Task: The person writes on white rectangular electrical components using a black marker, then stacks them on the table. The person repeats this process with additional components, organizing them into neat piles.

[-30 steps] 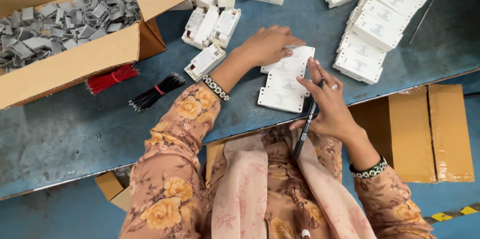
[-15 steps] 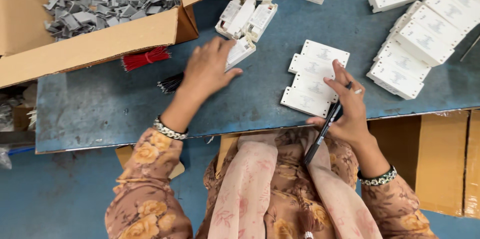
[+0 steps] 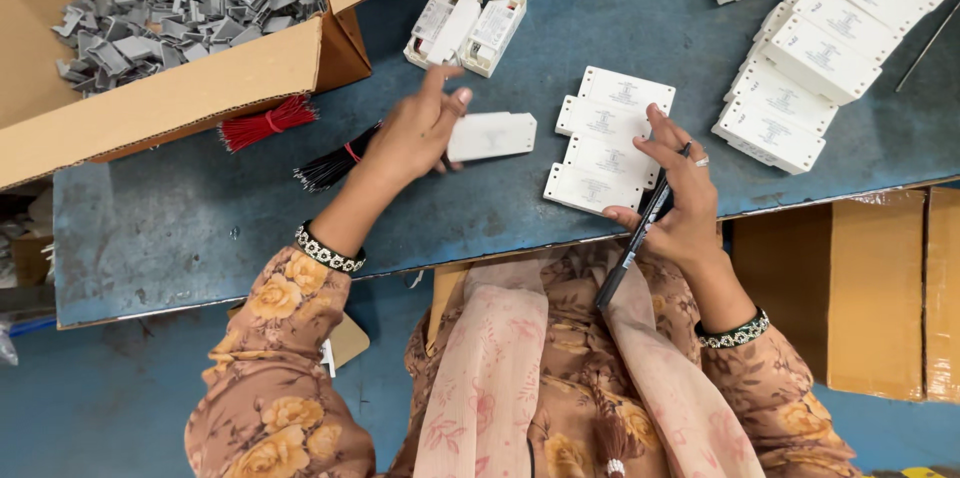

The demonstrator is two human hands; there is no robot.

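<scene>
Head view of a blue workbench (image 3: 180,228). The left hand (image 3: 415,133) grasps one end of a white rectangular plastic housing (image 3: 492,135), which lies flat on the bench just left of a row of four flat white rectangular lids (image 3: 605,138). The right hand (image 3: 680,193) grips a black marker pen (image 3: 632,248) between thumb and fingers, its fingertips touching the lids. An open cardboard box of grey plastic clips (image 3: 190,8) stands at upper left, beside bundles of red wires (image 3: 265,123) and black wires (image 3: 330,163). Stacked white housings (image 3: 810,58) lie at upper right.
</scene>
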